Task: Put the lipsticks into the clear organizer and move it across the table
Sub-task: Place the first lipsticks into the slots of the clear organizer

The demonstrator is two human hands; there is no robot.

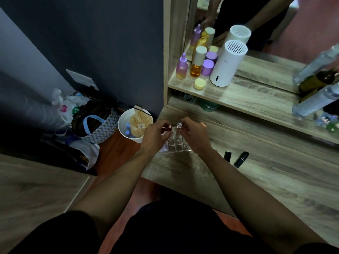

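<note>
The clear organizer [176, 143], a small acrylic grid of square cells, stands near the left end of the wooden table [266, 180]. My left hand [156, 135] holds a dark red lipstick [170, 127] just above the organizer's left side. My right hand [194, 134] pinches a lipstick with a clear silver cap [179, 124] over the back cells. Two black lipsticks lie on the table to the right: one [227, 156] partly behind my right forearm, the other [241, 159] tilted beside it.
A raised shelf [256, 96] behind holds purple and amber bottles [197, 63], a yellow jar [199, 83], a white cylinder device [227, 63] and clear bottles [315, 103] before a mirror. Left of the table, on the floor, stand a white bin [133, 125] and bags [95, 123].
</note>
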